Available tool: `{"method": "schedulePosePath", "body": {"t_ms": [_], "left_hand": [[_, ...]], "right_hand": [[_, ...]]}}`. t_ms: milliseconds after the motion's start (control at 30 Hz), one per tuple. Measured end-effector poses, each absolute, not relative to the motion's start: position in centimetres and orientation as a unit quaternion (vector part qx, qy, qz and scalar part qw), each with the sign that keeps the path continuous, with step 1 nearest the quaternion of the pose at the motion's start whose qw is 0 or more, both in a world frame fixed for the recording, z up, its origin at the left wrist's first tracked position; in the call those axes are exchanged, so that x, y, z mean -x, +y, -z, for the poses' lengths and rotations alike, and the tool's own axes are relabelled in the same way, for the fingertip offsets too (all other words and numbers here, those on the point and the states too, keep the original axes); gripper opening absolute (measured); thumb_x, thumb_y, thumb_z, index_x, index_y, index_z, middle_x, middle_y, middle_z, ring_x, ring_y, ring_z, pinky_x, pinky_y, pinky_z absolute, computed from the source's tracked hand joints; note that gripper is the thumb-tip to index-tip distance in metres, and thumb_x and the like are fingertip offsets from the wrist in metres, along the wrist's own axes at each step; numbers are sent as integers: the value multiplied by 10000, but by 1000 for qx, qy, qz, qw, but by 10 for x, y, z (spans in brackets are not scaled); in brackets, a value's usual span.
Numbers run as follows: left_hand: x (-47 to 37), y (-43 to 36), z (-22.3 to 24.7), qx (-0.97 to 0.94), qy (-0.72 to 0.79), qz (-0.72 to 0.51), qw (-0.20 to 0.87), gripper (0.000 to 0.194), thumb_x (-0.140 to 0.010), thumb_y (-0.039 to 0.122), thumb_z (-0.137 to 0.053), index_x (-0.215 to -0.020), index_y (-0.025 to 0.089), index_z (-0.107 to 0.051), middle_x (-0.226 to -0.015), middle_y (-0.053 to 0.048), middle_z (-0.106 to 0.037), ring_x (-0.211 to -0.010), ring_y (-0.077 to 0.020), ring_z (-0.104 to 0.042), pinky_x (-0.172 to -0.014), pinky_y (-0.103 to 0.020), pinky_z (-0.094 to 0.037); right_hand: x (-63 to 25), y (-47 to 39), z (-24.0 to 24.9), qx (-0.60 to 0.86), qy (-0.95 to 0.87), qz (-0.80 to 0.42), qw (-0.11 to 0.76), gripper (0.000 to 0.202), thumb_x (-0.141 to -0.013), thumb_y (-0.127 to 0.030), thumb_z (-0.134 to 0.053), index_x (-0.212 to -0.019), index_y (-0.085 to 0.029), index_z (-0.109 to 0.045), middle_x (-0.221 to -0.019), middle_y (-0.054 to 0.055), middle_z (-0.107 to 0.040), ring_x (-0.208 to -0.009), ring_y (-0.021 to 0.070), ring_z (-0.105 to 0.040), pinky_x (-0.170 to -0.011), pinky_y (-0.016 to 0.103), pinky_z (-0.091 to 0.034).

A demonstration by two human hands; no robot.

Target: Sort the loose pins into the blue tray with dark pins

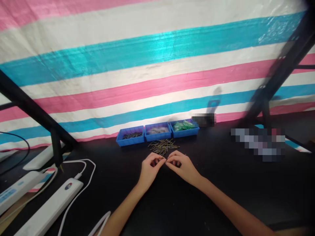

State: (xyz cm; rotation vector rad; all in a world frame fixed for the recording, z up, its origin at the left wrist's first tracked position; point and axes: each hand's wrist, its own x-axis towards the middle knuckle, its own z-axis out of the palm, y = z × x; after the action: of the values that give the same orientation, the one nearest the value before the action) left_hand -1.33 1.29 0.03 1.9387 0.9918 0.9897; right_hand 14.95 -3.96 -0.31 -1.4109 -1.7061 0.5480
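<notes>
My left hand and my right hand meet fingertip to fingertip above the black table, each with thumb and forefinger pinched together. Whatever lies between the fingertips is too small to make out. Just beyond them is a loose pile of thin, brass-coloured rods, perhaps drill bits. Behind the pile, three blue bins stand side by side. Dark thin pieces fill the left bin, clear plastic bags lie in the middle bin, and green plastic packets sit in the right bin.
White power strips with a white cable lie at the left. Black metal frame legs slope up on both sides. A striped plastic sheet hangs behind the black table. Blurred items lie at the right.
</notes>
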Motion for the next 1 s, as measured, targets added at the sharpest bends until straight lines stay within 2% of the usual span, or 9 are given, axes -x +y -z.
{"method": "schedulePosePath", "body": {"t_ms": [233,333,467,600,700,733,800,933,1000], "left_hand": [[12,14,-2,-767,362,-374,376,173,-718,354,-630,-754,190,-670,-775,-32,-594,-622,-116,-515,-492,-219,-382],[16,27,-7,-765,378,-401,332,198,-728,377,-613,-761,191,-672,-760,-33,-609,-616,-120,-521,-492,-221,-387],[33,70,-16,-669,497,-491,253,281,-709,434,-613,-814,181,-676,-682,-19,-634,-603,-138,-554,-578,-254,-449],[49,102,-23,-630,535,-516,222,426,-731,456,-577,-1014,142,-625,-903,-96,-662,-704,-183,-608,-623,-297,-478],[48,94,-23,-652,507,-527,200,459,-748,423,-575,-1138,183,-550,-1173,-123,-549,-819,-185,-604,-618,-281,-486],[45,86,-22,-677,484,-520,195,442,-754,413,-573,-1143,203,-547,-1243,-120,-491,-832,-181,-597,-588,-270,-485],[39,68,-18,-733,443,-481,187,374,-779,383,-553,-1119,228,-564,-1218,-98,-494,-867,-183,-583,-567,-259,-482],[32,39,-3,-847,381,-345,133,208,-791,301,-553,-977,254,-633,-1073,-49,-557,-967,-200,-538,-815,-351,-457],[29,32,4,-871,372,-296,123,180,-788,281,-555,-943,255,-641,-999,-44,-570,-920,-199,-542,-839,-374,-440]], "right_hand": [[-153,-37,-1,559,-629,-227,490,181,-792,-349,-555,-768,-210,-669,-832,29,-576,-586,100,-500,-504,230,-402],[-151,-36,0,559,-607,-246,509,195,-802,-355,-531,-872,-215,-649,-892,36,-577,-612,110,-527,-502,229,-413],[-151,-36,2,564,-595,-248,516,206,-808,-325,-507,-964,-232,-604,-1022,44,-554,-622,106,-538,-506,233,-429],[-152,-37,2,569,-606,-243,500,191,-814,-297,-490,-964,-242,-595,-1030,39,-542,-635,105,-546,-519,236,-436],[-152,-37,3,570,-622,-246,478,175,-811,-266,-486,-943,-246,-600,-1017,30,-536,-627,96,-547,-522,229,-435],[-152,-37,3,569,-628,-246,470,168,-810,-254,-485,-929,-246,-602,-1012,26,-535,-625,92,-546,-518,225,-431],[-150,-38,4,567,-643,-242,454,157,-808,-231,-479,-906,-245,-601,-1001,19,-533,-622,85,-541,-517,217,-425],[-149,-42,3,561,-687,-213,410,153,-807,-184,-471,-890,-243,-585,-975,-1,-532,-616,73,-528,-585,221,-435],[-150,-44,1,555,-714,-188,383,160,-805,-165,-469,-889,-242,-582,-966,-6,-532,-624,74,-525,-623,229,-437]]}}
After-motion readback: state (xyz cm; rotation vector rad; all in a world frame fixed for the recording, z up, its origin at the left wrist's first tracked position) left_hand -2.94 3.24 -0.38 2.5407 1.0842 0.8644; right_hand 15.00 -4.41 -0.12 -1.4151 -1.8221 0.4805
